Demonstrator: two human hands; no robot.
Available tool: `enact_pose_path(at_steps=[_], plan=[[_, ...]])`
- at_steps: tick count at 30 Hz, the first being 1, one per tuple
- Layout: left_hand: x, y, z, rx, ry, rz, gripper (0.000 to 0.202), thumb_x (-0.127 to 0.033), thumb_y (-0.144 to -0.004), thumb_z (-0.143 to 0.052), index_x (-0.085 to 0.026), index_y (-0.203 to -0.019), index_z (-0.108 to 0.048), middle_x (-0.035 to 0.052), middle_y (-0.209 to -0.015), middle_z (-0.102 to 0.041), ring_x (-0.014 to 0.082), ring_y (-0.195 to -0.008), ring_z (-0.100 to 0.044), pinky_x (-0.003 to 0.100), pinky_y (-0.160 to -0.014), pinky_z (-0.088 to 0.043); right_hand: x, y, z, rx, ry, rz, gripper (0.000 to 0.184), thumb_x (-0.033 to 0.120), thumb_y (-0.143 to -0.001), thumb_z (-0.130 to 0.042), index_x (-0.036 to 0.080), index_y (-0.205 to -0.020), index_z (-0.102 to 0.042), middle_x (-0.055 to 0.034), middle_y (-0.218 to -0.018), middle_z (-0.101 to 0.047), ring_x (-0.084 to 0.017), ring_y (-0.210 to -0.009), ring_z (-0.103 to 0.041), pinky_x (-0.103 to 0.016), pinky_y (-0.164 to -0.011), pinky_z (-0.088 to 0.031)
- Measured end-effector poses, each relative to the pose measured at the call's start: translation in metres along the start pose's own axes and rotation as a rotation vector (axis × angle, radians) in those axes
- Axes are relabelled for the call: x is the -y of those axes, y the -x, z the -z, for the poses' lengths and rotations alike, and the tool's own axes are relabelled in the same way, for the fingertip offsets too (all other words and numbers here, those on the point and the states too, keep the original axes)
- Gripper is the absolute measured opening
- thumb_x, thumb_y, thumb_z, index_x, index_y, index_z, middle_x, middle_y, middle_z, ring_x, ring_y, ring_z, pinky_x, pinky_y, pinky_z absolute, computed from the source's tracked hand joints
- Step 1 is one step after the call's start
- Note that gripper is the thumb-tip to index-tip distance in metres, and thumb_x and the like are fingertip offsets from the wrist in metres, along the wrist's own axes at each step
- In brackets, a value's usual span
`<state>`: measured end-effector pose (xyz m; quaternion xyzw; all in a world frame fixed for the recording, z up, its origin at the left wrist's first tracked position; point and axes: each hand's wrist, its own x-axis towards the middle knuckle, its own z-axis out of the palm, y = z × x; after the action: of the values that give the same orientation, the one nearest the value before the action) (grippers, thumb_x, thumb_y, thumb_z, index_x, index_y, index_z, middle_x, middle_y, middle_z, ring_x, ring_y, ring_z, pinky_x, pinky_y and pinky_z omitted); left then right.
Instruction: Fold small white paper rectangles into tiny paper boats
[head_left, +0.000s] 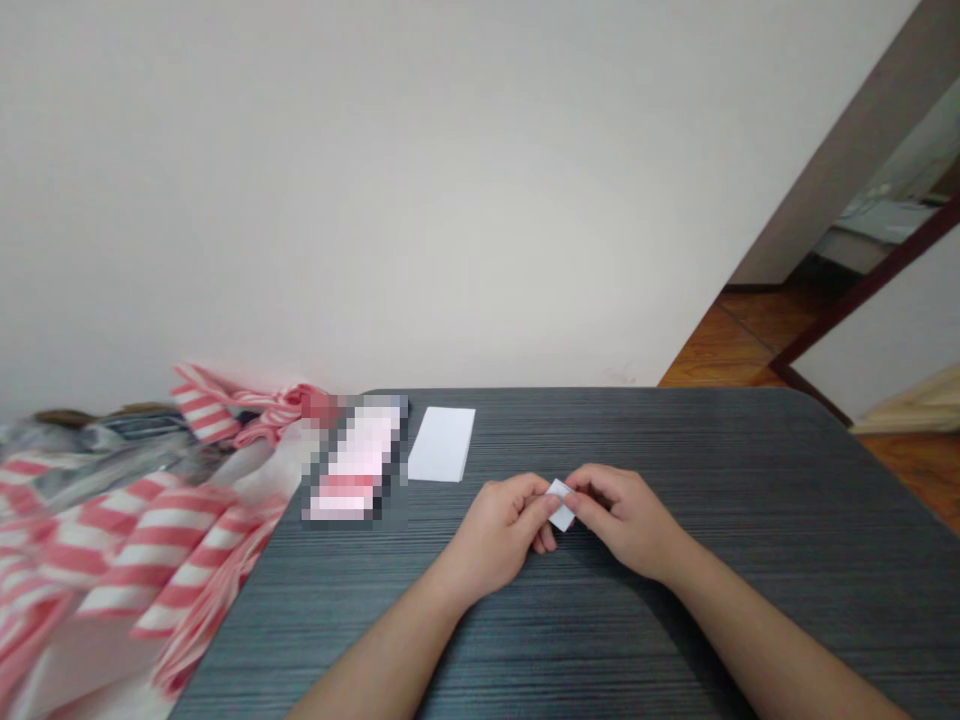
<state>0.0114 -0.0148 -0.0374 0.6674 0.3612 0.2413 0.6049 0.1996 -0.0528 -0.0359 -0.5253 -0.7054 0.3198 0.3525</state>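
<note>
A small white piece of folded paper [562, 516] is pinched between both hands above the dark table [720, 470]. My left hand [504, 530] grips its left corner with thumb and index finger, the other fingers curled beneath. On the opposite side, my right hand [624, 518] holds the paper's right corner in a thumb-and-finger pinch. Farther back to the left lies a stack of white paper sheets [442, 444], apart from both hands. How the small paper's underside is folded is hidden.
A blurred-out flat object, pink and white with a dark edge [356, 460], lies at the table's left side. Red-and-white striped cloth [150, 540] is heaped beyond the left edge. A pale wall [450, 200] stands behind the table, and wooden floor [720, 340] shows at right.
</note>
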Motion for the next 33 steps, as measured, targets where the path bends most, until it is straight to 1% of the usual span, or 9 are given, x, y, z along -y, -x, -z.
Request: enact_pose_path(at_steps=[4,9,14,20,23,28,33], plan=[[0.0011,0.0,-0.0001,-0.016,-0.024,-0.011,0.029,-0.039,-0.094,-0.051,-0.016,-0.081,-0.062,0.0011,-0.061,-0.067,0.0128,-0.053,-0.06,0.022,-0.054,-0.047,0.001,-0.0001,-0.0007,-0.001,0.019,-0.011,0.019,0.029,-0.093,-0.056,0.019,-0.081,-0.066,-0.0013,-0.071,-0.065,-0.015,-0.064,-0.057,-0.025,-0.059,-0.042],[0.0019,-0.0001,-0.0005,-0.018,-0.056,-0.015,0.029,-0.038,-0.095,-0.05,-0.016,-0.082,-0.063,0.0011,-0.061,-0.067,0.0129,-0.053,-0.061,0.022,-0.055,-0.047,0.0033,-0.0006,-0.0002,-0.014,0.038,0.008,0.019,0.027,-0.094,-0.054,0.019,-0.081,-0.065,-0.0014,-0.072,-0.066,-0.015,-0.066,-0.058,-0.025,-0.063,-0.042],[0.001,0.0003,-0.0008,-0.017,-0.077,-0.023,0.029,-0.037,-0.095,-0.049,-0.016,-0.081,-0.062,0.001,-0.061,-0.067,0.0129,-0.053,-0.061,0.022,-0.056,-0.048,0.0055,-0.0007,0.0,-0.031,0.035,0.014,0.021,0.026,-0.094,-0.054,0.019,-0.077,-0.063,0.0002,-0.067,-0.062,-0.013,-0.061,-0.055,-0.024,-0.06,-0.04],[0.0016,-0.0003,-0.0005,-0.027,-0.082,-0.013,0.03,-0.038,-0.095,-0.049,-0.016,-0.081,-0.062,0.0008,-0.06,-0.067,0.0129,-0.053,-0.061,0.022,-0.055,-0.047,0.0064,-0.0009,-0.0006,-0.027,0.046,0.031,0.021,0.024,-0.094,-0.053,0.019,-0.076,-0.063,0.0008,-0.065,-0.06,-0.013,-0.06,-0.053,-0.024,-0.06,-0.039],[0.0032,-0.001,-0.0007,-0.026,-0.061,-0.015,0.03,-0.039,-0.095,-0.049,-0.016,-0.082,-0.064,0.0008,-0.061,-0.066,0.0126,-0.054,-0.06,0.021,-0.055,-0.048,0.0048,-0.0007,-0.0007,-0.037,0.039,0.013,0.02,0.024,-0.094,-0.054,0.018,-0.077,-0.063,0.0014,-0.064,-0.059,-0.012,-0.058,-0.052,-0.024,-0.059,-0.039],[0.0054,-0.0019,-0.0005,-0.007,-0.032,-0.011,0.026,-0.036,-0.093,-0.053,-0.015,-0.084,-0.065,0.0003,-0.061,-0.065,0.0119,-0.054,-0.06,0.021,-0.055,-0.048,0.002,-0.0001,-0.0006,-0.056,0.012,-0.035,0.019,0.022,-0.094,-0.053,0.018,-0.078,-0.063,0.0023,-0.062,-0.057,-0.012,-0.056,-0.051,-0.023,-0.058,-0.039],[0.0048,-0.0019,-0.0008,-0.017,-0.04,0.0,0.029,-0.034,-0.095,-0.049,-0.015,-0.081,-0.066,0.0006,-0.061,-0.065,0.012,-0.053,-0.06,0.021,-0.055,-0.048,0.0037,-0.0001,-0.0001,-0.045,-0.004,-0.03,0.02,0.023,-0.094,-0.052,0.018,-0.077,-0.062,0.0025,-0.062,-0.056,-0.012,-0.056,-0.051,-0.023,-0.059,-0.039]])
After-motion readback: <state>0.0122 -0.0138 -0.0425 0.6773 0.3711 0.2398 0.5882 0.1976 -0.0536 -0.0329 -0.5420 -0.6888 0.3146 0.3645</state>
